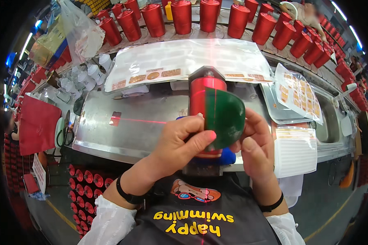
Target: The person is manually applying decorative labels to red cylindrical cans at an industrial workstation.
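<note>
A red metallic cylinder [198, 98] rests in a dark holder [207, 73] in front of me, red laser light on it. A thin green plastic scraper [224, 118], straight on one side and rounded on the other, overlaps the cylinder's right part. My left hand [182, 141] is closed at the cylinder's left, its thumb over the scraper's lower straight edge. On the rounded side, my right hand [257, 143] curls its fingers around the scraper's edge, some fingertips hidden behind it. A blue piece [228, 156] shows below the cylinder.
A clear-covered decal sheet [188, 59] spans the bench behind the holder. Red tumblers [181, 18] line the conveyor beyond. Right are another decal sheet [298, 92], paper stack [295, 149] and sink [329, 118]. Left are a small decal [115, 119], scissors [63, 132] and bottles [86, 77].
</note>
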`<state>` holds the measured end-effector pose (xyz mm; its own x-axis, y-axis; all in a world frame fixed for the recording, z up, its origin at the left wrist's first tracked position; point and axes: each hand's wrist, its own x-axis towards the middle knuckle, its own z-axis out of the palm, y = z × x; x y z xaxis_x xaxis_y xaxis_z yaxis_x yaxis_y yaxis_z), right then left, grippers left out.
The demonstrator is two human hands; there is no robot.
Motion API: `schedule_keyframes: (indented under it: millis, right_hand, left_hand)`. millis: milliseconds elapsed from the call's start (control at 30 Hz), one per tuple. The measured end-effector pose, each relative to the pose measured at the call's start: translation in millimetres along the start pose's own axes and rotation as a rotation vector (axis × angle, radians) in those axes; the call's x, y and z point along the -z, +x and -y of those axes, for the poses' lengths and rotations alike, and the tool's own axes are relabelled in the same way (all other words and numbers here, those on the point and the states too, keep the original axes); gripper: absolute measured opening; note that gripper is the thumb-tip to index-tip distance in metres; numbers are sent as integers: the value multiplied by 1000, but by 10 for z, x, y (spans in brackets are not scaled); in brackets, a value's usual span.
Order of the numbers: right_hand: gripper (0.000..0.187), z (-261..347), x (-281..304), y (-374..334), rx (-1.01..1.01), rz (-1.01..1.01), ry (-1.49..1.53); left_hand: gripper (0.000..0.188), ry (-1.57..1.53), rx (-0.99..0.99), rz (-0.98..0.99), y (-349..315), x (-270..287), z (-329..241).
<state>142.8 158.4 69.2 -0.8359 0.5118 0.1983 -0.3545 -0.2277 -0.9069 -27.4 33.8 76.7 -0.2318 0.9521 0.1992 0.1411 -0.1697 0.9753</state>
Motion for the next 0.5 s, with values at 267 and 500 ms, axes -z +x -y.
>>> schedule_keyframes:
  millis: [267,500]
  right_hand:
    - [32,-110,-69,-4,-38,-172,-124]
    - [35,-227,-35,-111,-134,-202,-279]
  left_hand:
    - [19,378,-183,-80,57,31,22]
    - [51,474,-208,-351,165,63,395]
